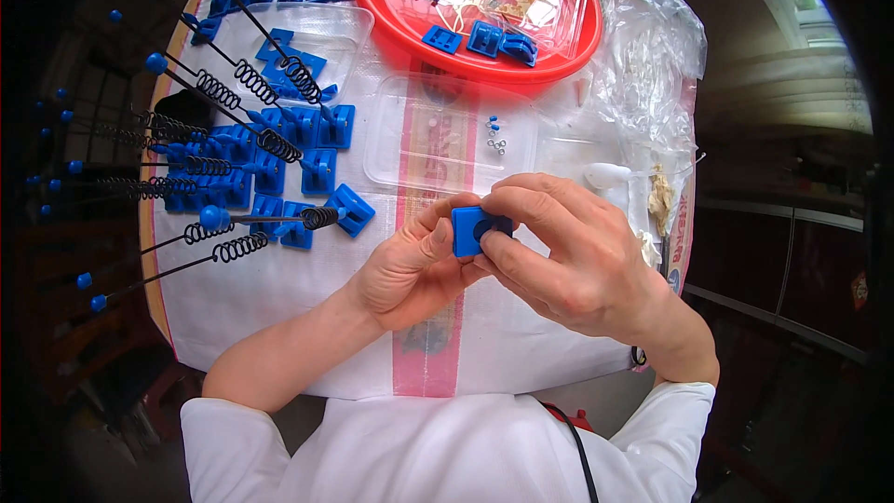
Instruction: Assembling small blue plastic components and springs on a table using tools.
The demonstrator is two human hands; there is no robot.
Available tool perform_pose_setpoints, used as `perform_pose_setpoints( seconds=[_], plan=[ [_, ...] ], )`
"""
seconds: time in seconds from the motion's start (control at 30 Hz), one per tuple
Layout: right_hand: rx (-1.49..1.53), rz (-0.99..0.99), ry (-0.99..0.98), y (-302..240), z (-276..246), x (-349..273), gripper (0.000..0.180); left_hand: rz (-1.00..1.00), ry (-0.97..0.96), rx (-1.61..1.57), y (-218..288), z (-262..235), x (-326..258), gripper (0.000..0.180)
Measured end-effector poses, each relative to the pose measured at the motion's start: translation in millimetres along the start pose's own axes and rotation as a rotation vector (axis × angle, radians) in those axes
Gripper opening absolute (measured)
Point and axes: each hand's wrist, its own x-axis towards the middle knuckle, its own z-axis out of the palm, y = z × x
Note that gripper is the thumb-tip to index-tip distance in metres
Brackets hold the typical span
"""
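Observation:
A small blue plastic base (462,237) with a dark round spot on its face is held between both hands, over the table's middle. My left hand (405,270) is closed on its left side, thumb along the edge. My right hand (575,256) grips the right side, its thumb and fingertips pressed near the dark spot. Whether the right fingertips also hold a small part is hidden. Just beyond, a clear plastic tray (410,172) holds several small metal nuts (496,144) and small blue pieces (493,122).
Blue bases with black springs (279,144) and blue-tipped rods crowd the left side. A red basin (582,51) with a clear tray, blue parts and pale strips stands at the back. Crumpled plastic bags (647,56) and a white rounded object (607,175) lie right.

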Motion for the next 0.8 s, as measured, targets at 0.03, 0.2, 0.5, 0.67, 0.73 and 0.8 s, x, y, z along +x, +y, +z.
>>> perform_pose_setpoints(
  seconds=[0.03, 0.2, 0.5, 0.67, 0.73, 0.8],
  plan=[
    [-0.002, -0.001, 0.0, -0.1, 0.1, -0.1, 0.025, -0.001, 0.005, -0.004, 0.0, -0.3, -0.1, 0.038],
    [-0.007, -0.012, 0.0, 1.0, 0.9, -0.8, 0.026, -0.006, -0.005, -0.027, 0.1, -1.8, 0.6, 0.039],
    [0.0, -0.017, -0.002, 1.8, 1.3, 0.0, 0.026, -0.008, 0.005, -0.021, -0.4, -3.4, 1.1, 0.039],
    [-0.02, -0.029, 0.009, 1.3, 2.2, 0.4, 0.026, -0.009, 0.009, -0.026, 0.1, -2.7, 0.7, 0.039],
    [-0.026, -0.029, 0.003, 1.5, 1.5, 1.1, 0.026, -0.005, 0.002, -0.028, 0.2, -2.7, 0.2, 0.038],
    [-0.027, -0.021, -0.009, 1.1, -0.6, 2.3, 0.026, -0.002, -0.01, -0.032, 0.0, -3.9, -0.3, 0.038]
  ],
)
